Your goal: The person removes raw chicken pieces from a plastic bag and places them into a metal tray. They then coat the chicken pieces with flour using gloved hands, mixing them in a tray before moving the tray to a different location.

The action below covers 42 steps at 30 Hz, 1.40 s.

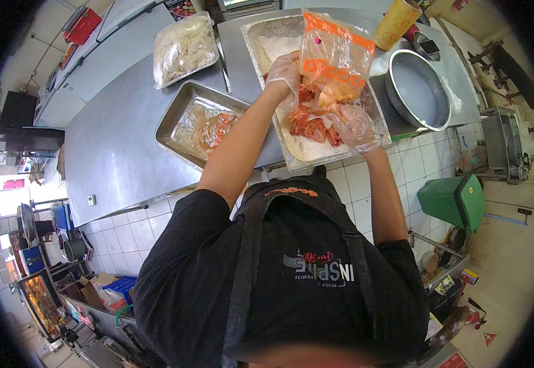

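My left hand (285, 73), in a clear disposable glove, grips the edge of a clear plastic bag (336, 50) with orange print. The bag hangs over a deep metal tray (290, 159) of white flour (276, 43). Red marinated meat pieces (310, 129) lie on the flour below it. My right hand (356, 126), gloved too, is at the bag's lower end, beside orange-coated meat (338, 94) inside the bag; its fingers are partly hidden by plastic. Left of my left forearm, a second metal tray (168, 112) holds a bag of red-orange contents (216, 131).
A film-wrapped tray of pale crumbly stuff (186, 48) stands at the back left. Right of the flour tray is a metal bowl of cloudy liquid (416, 89), with a roll of yellow film (397, 23) behind. A green bin (451, 202) stands on the floor at right.
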### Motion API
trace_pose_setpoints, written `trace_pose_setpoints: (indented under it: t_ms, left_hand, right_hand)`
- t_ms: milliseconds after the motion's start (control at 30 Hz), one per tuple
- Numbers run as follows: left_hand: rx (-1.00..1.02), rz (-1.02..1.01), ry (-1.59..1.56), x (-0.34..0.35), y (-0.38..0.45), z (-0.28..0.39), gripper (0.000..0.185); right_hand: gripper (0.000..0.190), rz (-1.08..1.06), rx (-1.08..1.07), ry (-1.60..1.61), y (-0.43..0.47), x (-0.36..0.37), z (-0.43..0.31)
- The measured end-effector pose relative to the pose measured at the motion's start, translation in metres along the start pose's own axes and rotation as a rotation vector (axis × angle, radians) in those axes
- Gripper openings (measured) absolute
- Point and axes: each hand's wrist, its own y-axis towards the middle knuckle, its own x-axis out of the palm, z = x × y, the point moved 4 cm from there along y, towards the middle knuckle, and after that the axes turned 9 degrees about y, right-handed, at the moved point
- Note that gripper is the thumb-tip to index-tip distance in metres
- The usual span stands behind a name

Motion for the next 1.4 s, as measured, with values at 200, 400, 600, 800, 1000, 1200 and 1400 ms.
trace_pose_setpoints:
  t_ms: [200, 400, 600, 800, 1000, 1200, 1400]
  left_hand:
    - [-0.089, 0.102, 0.087, -0.003, 0.007, -0.015, 0.027]
    - [0.020, -0.198, 0.230, 0.009, 0.002, 0.045, 0.035]
    - [0.120, -0.179, 0.291, 0.013, -0.007, 0.024, 0.038]
    - [-0.027, -0.048, 0.444, 0.016, -0.022, 0.038, 0.028]
    - [-0.273, -0.156, 0.580, 0.002, -0.005, 0.106, 0.026]
    - [-0.249, -0.440, 0.852, 0.010, 0.014, 0.156, 0.041]
    - [-0.292, -0.277, 0.279, -0.002, 0.025, 0.073, 0.055]
  right_hand:
    - [0.029, -0.142, -0.117, -0.125, 0.011, 0.004, -0.002]
    - [0.034, -0.331, -0.057, -0.369, 0.009, 0.018, 0.020]
    - [0.035, -0.470, 0.035, -0.377, 0.011, 0.019, 0.040]
    - [0.035, -0.662, 0.162, -0.498, 0.021, 0.025, 0.032]
    - [0.035, -0.386, -0.075, -0.595, 0.028, 0.023, 0.038]
    - [0.034, -0.524, 0.076, -0.598, 0.064, 0.007, 0.038]
    - [0.034, -0.746, 0.322, -0.660, 0.094, -0.007, 0.026]
